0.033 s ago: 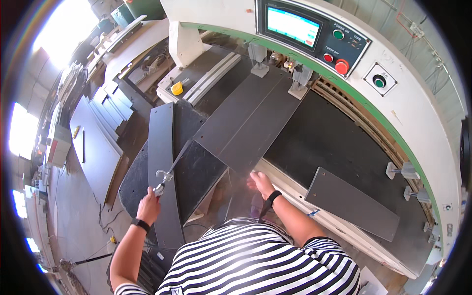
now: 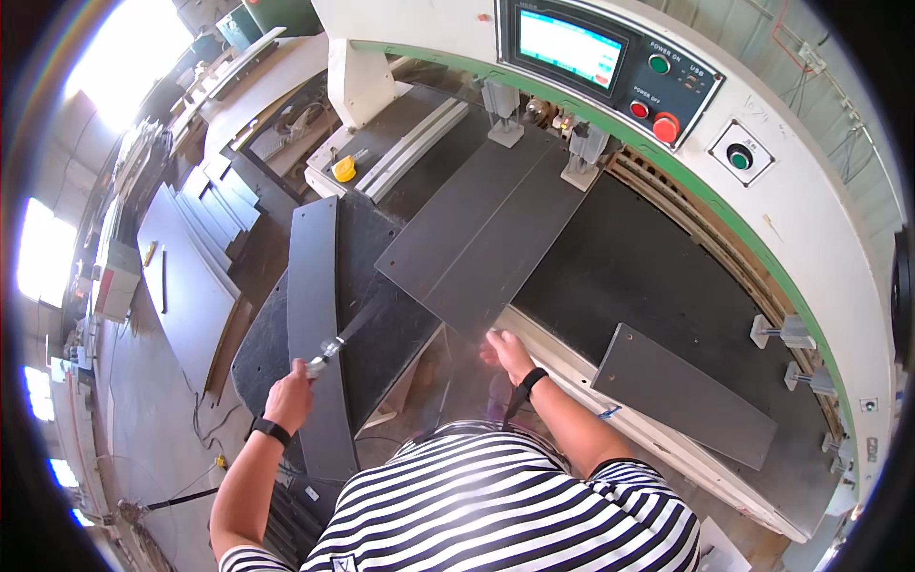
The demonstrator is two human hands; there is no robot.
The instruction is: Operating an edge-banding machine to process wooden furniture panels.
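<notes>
My left hand [image 2: 289, 398] grips a small metal nozzle tool [image 2: 324, 351] whose tip points up over a stack of dark boards. A long narrow dark strip [image 2: 315, 276] lies on that stack right beside the hand. My right hand [image 2: 508, 353] holds the near corner of a large dark grey panel [image 2: 486, 229]. This panel lies slanted on the machine bed [image 2: 648, 286], with its far end under two clamp feet [image 2: 502, 129].
A second grey panel [image 2: 681, 396] lies on the bed at the right, by side stops [image 2: 782, 332]. The white machine carries a control screen [image 2: 572, 43] and a red button [image 2: 665, 127]. A yellow tape measure [image 2: 344, 169] sits at the back left. Grey boards [image 2: 191, 276] are stacked at the left.
</notes>
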